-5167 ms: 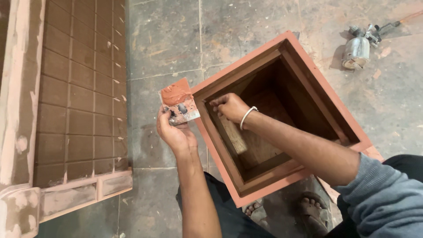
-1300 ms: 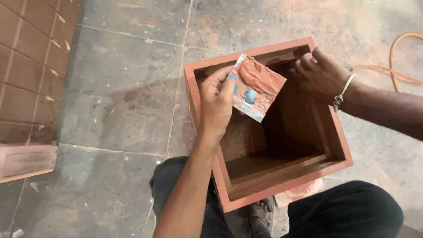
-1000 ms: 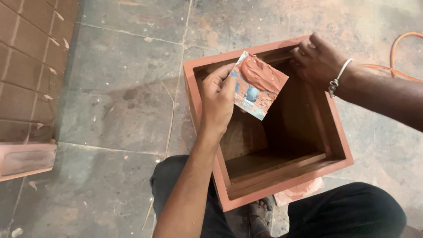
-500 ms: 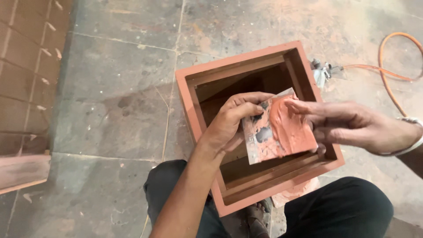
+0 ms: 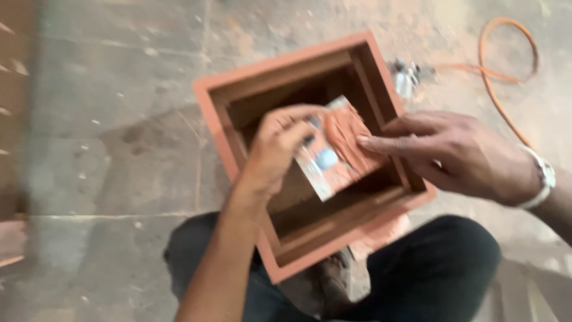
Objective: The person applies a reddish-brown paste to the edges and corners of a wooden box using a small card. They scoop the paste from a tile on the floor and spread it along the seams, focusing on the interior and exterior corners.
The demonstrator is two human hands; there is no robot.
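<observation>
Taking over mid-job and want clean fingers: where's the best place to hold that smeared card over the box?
Grip the card by its lower-left, cleaner grey edge, coming from the left as the left hand does. The reddish paste covers its upper-right half, where the right hand touches it, and it tilts over the open wooden box.

The floor (image 5: 119,179) is grey stone or concrete laid in large slabs, with joint lines running across it and pale specks and dust scattered over the surface. A square, open-topped box (image 5: 226,128) with terracotta-coloured walls stands on it near the middle, turned so its corners point roughly to 1, 4, 7 and 10 o'clock. At about 1 o'clock from the box, just beside its corner, lies a small metal tool (image 5: 406,76), blurred. An orange hose (image 5: 494,89) loops away from the tool towards 2 o'clock. A reddish panel edge (image 5: 12,244) lies at 9 o'clock.
</observation>
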